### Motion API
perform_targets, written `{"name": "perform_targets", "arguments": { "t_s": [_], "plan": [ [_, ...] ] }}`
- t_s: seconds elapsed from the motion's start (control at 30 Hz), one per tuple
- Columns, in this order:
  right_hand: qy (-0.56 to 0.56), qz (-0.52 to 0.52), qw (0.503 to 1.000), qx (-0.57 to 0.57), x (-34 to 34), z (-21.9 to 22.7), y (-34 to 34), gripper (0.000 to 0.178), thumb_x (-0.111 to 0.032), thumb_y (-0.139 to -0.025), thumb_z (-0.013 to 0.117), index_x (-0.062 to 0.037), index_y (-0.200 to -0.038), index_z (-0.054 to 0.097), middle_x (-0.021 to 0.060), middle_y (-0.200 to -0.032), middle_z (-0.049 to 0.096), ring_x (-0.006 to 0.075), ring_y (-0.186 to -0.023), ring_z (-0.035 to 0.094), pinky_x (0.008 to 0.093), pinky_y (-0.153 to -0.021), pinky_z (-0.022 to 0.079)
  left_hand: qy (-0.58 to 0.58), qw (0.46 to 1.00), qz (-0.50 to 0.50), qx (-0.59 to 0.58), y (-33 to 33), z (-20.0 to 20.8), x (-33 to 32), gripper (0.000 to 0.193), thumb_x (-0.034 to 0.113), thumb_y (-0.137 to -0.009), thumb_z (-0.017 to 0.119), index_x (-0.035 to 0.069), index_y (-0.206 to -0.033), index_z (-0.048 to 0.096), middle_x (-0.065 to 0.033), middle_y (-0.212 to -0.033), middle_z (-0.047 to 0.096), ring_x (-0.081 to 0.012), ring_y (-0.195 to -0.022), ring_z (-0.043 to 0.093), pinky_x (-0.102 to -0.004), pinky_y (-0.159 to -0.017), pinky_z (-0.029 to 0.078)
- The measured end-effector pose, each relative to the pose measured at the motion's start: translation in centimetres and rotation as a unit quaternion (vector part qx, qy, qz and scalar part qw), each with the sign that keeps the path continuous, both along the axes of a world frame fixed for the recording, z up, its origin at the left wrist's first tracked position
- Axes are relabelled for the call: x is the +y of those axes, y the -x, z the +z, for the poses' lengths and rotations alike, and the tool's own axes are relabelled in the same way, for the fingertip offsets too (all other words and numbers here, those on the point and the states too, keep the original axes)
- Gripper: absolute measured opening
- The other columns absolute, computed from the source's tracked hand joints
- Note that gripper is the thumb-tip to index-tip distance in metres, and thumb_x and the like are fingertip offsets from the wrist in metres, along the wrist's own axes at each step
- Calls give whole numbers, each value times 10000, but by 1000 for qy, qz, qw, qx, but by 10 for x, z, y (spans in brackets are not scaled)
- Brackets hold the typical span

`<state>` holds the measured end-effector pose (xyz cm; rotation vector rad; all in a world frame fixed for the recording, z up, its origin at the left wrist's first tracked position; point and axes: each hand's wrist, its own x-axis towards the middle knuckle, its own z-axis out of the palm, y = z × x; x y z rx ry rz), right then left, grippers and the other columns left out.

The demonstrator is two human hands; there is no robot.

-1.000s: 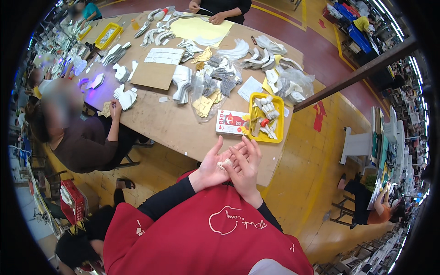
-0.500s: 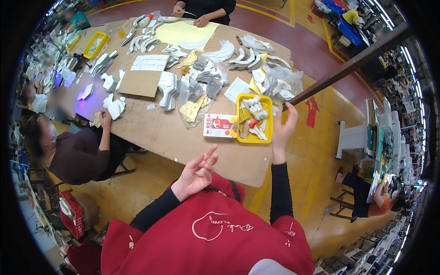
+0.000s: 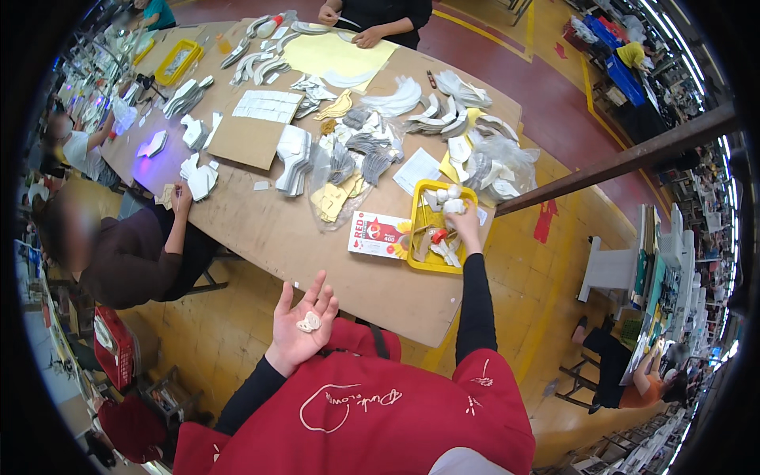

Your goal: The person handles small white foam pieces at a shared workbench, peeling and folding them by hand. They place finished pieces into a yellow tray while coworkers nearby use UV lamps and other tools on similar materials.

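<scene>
My left hand point(image 3: 299, 326) is held palm up in front of my apron, its fingers spread. A couple of small cream-coloured pieces point(image 3: 309, 321) rest on that palm; their exact kind is too small to tell. My right hand point(image 3: 468, 226) reaches into a yellow plastic basket point(image 3: 415, 257) at the table's near right corner. Its fingers close on a white rolled bundle point(image 3: 454, 206) there. More white bundles and a red-topped item point(image 3: 439, 236) lie in the basket, partly hidden by my hand. A red and white box point(image 3: 378, 235) stands against the basket's left side.
Stacks of curved white and grey pieces point(image 3: 293, 158) and plastic bags point(image 3: 503, 170) cover much of the table point(image 3: 261, 218). A person point(image 3: 131, 253) works at the left; another's hands point(image 3: 368, 37) are across the table. A dark post point(image 3: 617, 162) slants at the right.
My right hand has come down from beside the basket into it and onto a white bundle. My left hand has moved left and nearer, its fingers opening to show the cream pieces.
</scene>
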<state>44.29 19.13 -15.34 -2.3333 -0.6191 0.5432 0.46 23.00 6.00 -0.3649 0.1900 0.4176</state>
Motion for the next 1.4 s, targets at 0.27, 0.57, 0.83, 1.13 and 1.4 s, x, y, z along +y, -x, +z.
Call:
{"name": "perform_targets", "arguments": {
  "t_s": [0.27,0.57,0.83,1.13,1.4],
  "plan": [
    [-210,-69,949,225,-36,28,-42,591,-148,-771,639,57,-1304,487,134,-1170,613,186,-1039,588,290,-914,440,-36,999,-22,-11,-23,19,2,752,644,-869,511,225,-1473,354,-34,-1526,338,-273,-1370,358,-495,-1177,158],
    [-188,-3,980,61,-22,3,-11,537,-168,-852,700,-1,-1327,512,174,-1347,500,275,-1236,475,379,-1053,362,-9,988,-37,-147,-46,0,6,789,531,-875,596,233,-1514,241,-111,-1470,391,-234,-1037,618,-436,-1137,306],
    [-188,218,956,-53,17,85,112,343,-62,-866,618,2,-1200,582,163,-1275,543,300,-1191,508,400,-1031,371,-14,998,7,-68,-41,-3,11,620,365,-950,569,168,-1479,312,-117,-1306,528,-85,-692,596,-301,-992,500],
    [-296,360,877,-114,25,194,222,292,-18,-828,624,12,-1118,604,161,-1243,560,336,-1181,508,434,-1022,373,-53,989,69,121,-25,-45,13,451,287,-935,630,114,-1334,509,-33,-1169,616,-41,-790,579,-173,-706,514],
    [-219,515,821,-114,-5,195,288,375,-108,-819,672,-49,-1186,627,153,-1315,524,362,-1287,403,468,-1059,324,-27,956,23,293,-35,-70,0,269,430,-982,501,200,-1042,625,58,-1003,638,-59,-846,580,-239,-748,468]
  ]
}}
